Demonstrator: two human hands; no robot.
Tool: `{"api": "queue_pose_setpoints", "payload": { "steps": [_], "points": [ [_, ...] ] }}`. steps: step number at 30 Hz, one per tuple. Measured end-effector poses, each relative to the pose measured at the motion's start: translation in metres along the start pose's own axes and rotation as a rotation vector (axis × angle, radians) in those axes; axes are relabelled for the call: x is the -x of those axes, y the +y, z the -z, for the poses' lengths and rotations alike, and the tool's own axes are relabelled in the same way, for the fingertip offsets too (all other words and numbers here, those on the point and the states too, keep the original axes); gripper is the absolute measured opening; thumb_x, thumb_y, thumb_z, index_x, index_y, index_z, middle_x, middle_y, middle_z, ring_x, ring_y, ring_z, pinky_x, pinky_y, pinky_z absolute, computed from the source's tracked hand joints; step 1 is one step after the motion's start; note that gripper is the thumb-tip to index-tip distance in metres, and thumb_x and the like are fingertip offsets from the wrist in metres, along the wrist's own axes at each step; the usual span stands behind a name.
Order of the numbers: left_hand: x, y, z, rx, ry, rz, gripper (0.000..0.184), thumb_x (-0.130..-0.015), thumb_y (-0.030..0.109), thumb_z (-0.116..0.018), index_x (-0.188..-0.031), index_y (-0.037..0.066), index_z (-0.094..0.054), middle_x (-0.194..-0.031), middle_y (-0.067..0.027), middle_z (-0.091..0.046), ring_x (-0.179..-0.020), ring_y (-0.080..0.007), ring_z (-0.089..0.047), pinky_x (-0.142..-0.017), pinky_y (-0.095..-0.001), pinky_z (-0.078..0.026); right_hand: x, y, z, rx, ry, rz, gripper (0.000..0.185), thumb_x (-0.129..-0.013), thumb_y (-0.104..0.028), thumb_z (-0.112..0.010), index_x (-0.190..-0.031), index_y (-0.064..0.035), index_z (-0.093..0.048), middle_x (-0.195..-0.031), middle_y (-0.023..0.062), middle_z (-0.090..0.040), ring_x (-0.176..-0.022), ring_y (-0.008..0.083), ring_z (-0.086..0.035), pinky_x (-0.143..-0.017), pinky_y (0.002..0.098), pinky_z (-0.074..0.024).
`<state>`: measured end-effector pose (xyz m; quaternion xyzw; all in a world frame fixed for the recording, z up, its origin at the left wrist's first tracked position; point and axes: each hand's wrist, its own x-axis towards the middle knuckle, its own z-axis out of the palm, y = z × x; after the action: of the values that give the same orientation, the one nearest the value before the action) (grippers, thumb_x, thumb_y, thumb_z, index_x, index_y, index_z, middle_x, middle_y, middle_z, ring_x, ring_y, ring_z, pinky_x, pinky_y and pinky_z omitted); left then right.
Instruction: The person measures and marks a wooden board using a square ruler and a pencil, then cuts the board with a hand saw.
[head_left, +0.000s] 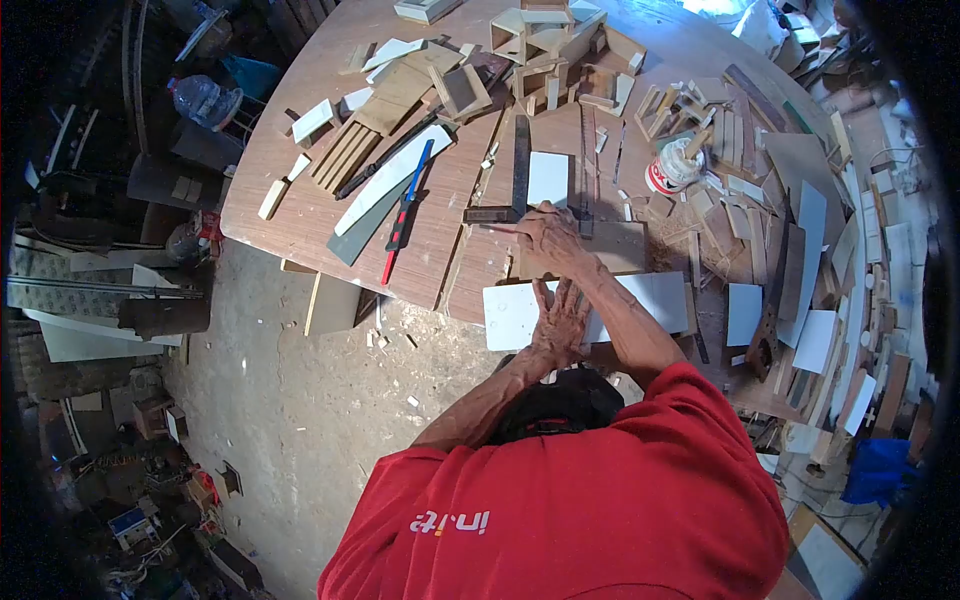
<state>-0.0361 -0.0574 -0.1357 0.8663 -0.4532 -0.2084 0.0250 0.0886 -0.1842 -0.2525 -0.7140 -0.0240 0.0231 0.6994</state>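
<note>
My left hand (562,322) lies flat with spread fingers on a long white board (655,300) at the table's near edge. Farther in, my right hand (548,238) is closed, its fingers bent. A thin reddish, pencil-like stick (496,228) pokes out to its left. Just beyond that hand are a dark try square (521,165) and a small white panel (548,180). A brown board (615,247) lies under and to the right of my right forearm. My right fingertips are partly hidden.
Left on the table (270,235) are a blue-and-red utility knife (405,215) and white strips (395,180). Wooden boxes (565,60) crowd the back. Rightward are a white tub (675,170), wood offcuts (715,225) and a handsaw (768,330).
</note>
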Motion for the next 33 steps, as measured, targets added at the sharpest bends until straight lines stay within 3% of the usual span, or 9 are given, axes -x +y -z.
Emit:
{"api": "queue_pose_setpoints", "payload": {
  "steps": [2, 5, 11, 15, 17, 20, 24, 29, 33],
  "points": [
    [-0.002, -0.002, -0.001, 0.014, -0.003, -0.007, 0.102, -0.071, 0.057, -0.066, -0.148, 0.003, -0.025, -0.152, -0.0231, -0.018, -0.143, -0.0415, -0.011, -0.105, -0.0748, -0.003, 0.005, -0.086, -0.018, 1.103, -0.039, 0.174, 0.018, -0.085, -0.026, -0.058, -0.075, -0.0112, -0.055, -0.081, 0.0053, -0.049, -0.087, 0.0242, -0.050, -0.075, 0.0428, -0.0421],
    [-0.004, 0.000, -0.002, -0.024, -0.057, 0.002, 0.100, -0.072, 0.055, -0.067, -0.149, 0.006, -0.026, -0.155, -0.0208, -0.014, -0.145, -0.0396, -0.006, -0.103, -0.0774, 0.000, -0.017, -0.086, -0.024, 1.367, -0.202, -0.080, 0.017, -0.088, -0.024, -0.054, -0.083, -0.0086, -0.059, -0.097, 0.0087, -0.055, -0.098, 0.0289, -0.051, -0.083, 0.0472, -0.0438],
    [-0.001, 0.000, -0.002, -0.024, 0.020, -0.017, 0.099, -0.073, 0.056, -0.065, -0.150, 0.008, -0.022, -0.155, -0.0193, -0.015, -0.145, -0.0396, -0.006, -0.103, -0.0783, -0.001, -0.022, -0.090, -0.037, 1.250, 0.075, 0.051, 0.015, -0.086, -0.017, -0.054, -0.095, -0.0101, -0.065, -0.110, 0.0113, -0.054, -0.116, 0.0324, -0.046, -0.093, 0.0505, -0.0423],
    [-0.003, -0.002, 0.004, 0.012, -0.044, -0.023, 0.102, -0.071, 0.056, -0.067, -0.149, 0.007, -0.023, -0.155, -0.0197, -0.016, -0.144, -0.0394, -0.009, -0.103, -0.0781, -0.002, -0.012, -0.106, -0.025, 1.127, 0.093, 0.064, 0.019, -0.085, -0.018, -0.058, -0.101, -0.0121, -0.066, -0.115, 0.0113, -0.055, -0.118, 0.0325, -0.047, -0.095, 0.0497, -0.0420],
    [-0.003, -0.002, 0.001, 0.024, -0.014, -0.031, 0.104, -0.069, 0.055, -0.069, -0.149, 0.006, -0.023, -0.154, -0.0201, -0.016, -0.144, -0.0392, -0.011, -0.103, -0.0779, -0.002, 0.013, -0.121, -0.008, 0.922, 0.311, 0.045, 0.023, -0.083, -0.019, -0.061, -0.105, -0.0137, -0.067, -0.114, 0.0113, -0.058, -0.113, 0.0298, -0.052, -0.093, 0.0452, -0.0436],
    [-0.008, -0.005, -0.006, -0.016, 0.108, -0.014, 0.111, -0.062, 0.049, -0.080, -0.148, 0.007, -0.025, -0.153, -0.0176, -0.021, -0.142, -0.0376, -0.017, -0.105, -0.0755, -0.009, 0.080, -0.134, 0.034, 0.799, 0.555, -0.099, 0.030, -0.082, -0.017, -0.061, -0.111, -0.0088, -0.066, -0.100, 0.0162, -0.067, -0.097, 0.0333, -0.062, -0.088, 0.0410, -0.0476],
    [-0.012, -0.010, 0.001, 0.020, 0.043, -0.021, 0.117, -0.054, 0.048, -0.085, -0.148, 0.013, -0.025, -0.153, -0.0170, -0.020, -0.141, -0.0379, -0.018, -0.104, -0.0752, -0.012, 0.208, -0.127, 0.090, 0.776, 0.985, -0.089, 0.023, -0.088, -0.019, -0.060, -0.100, -0.0019, -0.068, -0.098, 0.0184, -0.067, -0.090, 0.0346, -0.064, -0.081, 0.0408, -0.0496],
    [-0.018, -0.012, 0.010, -0.008, 0.056, -0.027, 0.124, -0.047, 0.043, -0.089, -0.148, 0.018, -0.023, -0.152, -0.0159, -0.022, -0.141, -0.0388, -0.021, -0.105, -0.0748, -0.013, 0.334, -0.113, 0.090, 0.899, 1.195, -0.367, 0.022, -0.090, -0.019, -0.057, -0.099, -0.0023, -0.067, -0.095, 0.0167, -0.065, -0.088, 0.0337, -0.063, -0.079, 0.0412, -0.0494],
    [-0.029, -0.019, 0.012, -0.109, 0.038, -0.067, 0.119, -0.048, 0.042, -0.088, -0.147, 0.016, -0.026, -0.151, -0.0138, -0.025, -0.140, -0.0358, -0.021, -0.102, -0.0758, -0.019, 0.376, -0.088, 0.077, 0.887, 1.186, -0.399, 0.026, -0.090, -0.020, -0.055, -0.105, -0.0021, -0.065, -0.102, 0.0174, -0.064, -0.096, 0.0343, -0.059, -0.085, 0.0425, -0.0470]
  ]
}}
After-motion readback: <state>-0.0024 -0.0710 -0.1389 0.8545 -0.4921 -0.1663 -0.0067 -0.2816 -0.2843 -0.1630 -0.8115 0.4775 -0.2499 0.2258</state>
